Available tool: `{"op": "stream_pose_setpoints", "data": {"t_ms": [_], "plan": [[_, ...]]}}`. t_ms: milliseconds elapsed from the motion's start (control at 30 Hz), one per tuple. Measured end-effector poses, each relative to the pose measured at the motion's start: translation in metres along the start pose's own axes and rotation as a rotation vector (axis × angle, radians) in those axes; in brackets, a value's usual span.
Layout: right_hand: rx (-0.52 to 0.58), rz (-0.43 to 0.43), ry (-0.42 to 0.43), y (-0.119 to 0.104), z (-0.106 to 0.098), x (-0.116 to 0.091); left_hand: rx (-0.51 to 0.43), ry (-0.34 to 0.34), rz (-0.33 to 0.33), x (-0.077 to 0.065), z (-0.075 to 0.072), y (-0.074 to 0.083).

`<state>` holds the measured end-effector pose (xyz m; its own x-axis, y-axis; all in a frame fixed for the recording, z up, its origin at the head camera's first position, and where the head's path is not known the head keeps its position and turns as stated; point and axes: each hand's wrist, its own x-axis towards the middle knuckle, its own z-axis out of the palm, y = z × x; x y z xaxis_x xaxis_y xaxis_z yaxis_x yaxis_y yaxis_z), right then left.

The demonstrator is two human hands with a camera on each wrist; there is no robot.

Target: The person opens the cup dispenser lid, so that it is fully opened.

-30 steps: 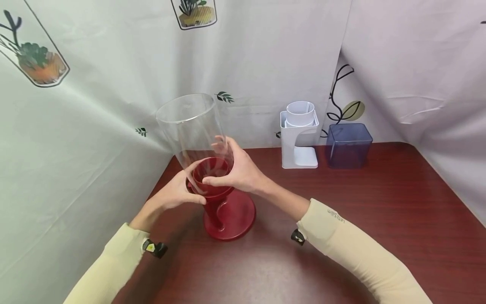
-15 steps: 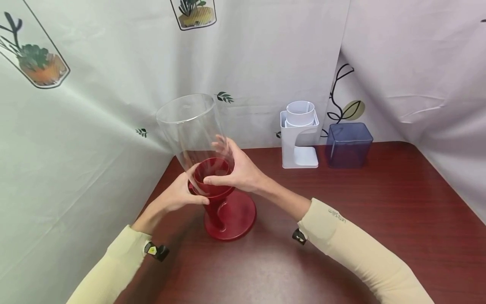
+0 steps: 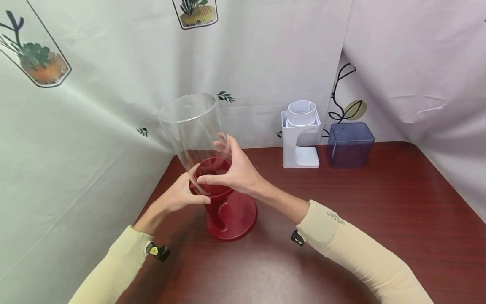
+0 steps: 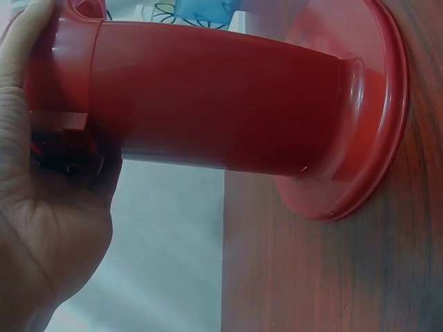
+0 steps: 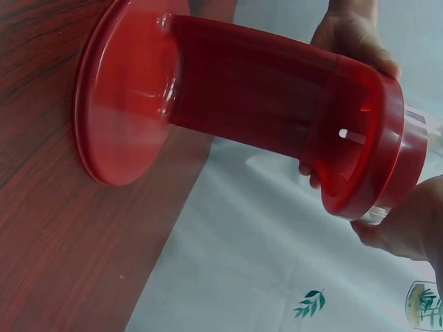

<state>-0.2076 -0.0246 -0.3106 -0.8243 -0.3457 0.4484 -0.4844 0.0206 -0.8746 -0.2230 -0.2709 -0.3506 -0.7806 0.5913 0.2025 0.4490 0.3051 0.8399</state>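
A red dispenser stand with a round base and thick column stands upright on the table. On its upper ring sits a tall clear canister, wide rim upward, with a red collar at its narrow lower end. My left hand grips the ring from the left, thumb along its front. From the right, my right hand holds the canister's lower end, thumb in front and fingers behind the clear wall. The right wrist view shows the ring's hollow underside. How the collar meets the ring is partly hidden.
A white stand with a white cup-like cylinder in its top is at the back of the table. Beside it on the right is a translucent blue box. A patterned curtain hangs behind and left of the brown table.
My right thumb has slid slightly to the left across the front of the canister's lower end. My left hand, the stand and the things at the back look unchanged.
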Motion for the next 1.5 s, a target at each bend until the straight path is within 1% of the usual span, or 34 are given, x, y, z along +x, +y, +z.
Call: {"op": "stream_pose_setpoints", "data": {"t_ms": [167,300,433,667,867,1067,1300,1500], "plan": [[-0.021,0.0,0.016,0.0005,0.0009,0.0005,0.006,0.005,-0.009,0.0001,0.0006,0.0004],[-0.036,-0.013,0.034,0.0017,0.002,0.001,0.025,0.013,-0.016,-0.0007,0.0011,0.0003],[-0.066,-0.028,0.047,0.0036,0.0025,0.0017,0.023,0.022,-0.013,-0.0007,0.0018,0.0006],[-0.085,-0.031,0.074,0.0039,0.0,0.0022,-0.011,-0.001,-0.012,0.0019,0.0038,0.0003],[-0.077,-0.016,0.063,0.0034,-0.0019,0.0053,0.013,0.006,0.004,0.002,0.0035,0.0006],[-0.057,-0.002,0.053,0.0033,-0.0022,0.0071,0.02,0.008,0.003,-0.0001,0.0044,0.002],[-0.058,0.005,0.033,0.0012,-0.0019,0.0082,0.051,0.033,-0.002,-0.0028,0.0042,0.0041],[-0.068,-0.008,0.045,0.0015,-0.0017,0.0053,0.053,0.029,-0.011,-0.0016,0.0053,0.0052]]}}
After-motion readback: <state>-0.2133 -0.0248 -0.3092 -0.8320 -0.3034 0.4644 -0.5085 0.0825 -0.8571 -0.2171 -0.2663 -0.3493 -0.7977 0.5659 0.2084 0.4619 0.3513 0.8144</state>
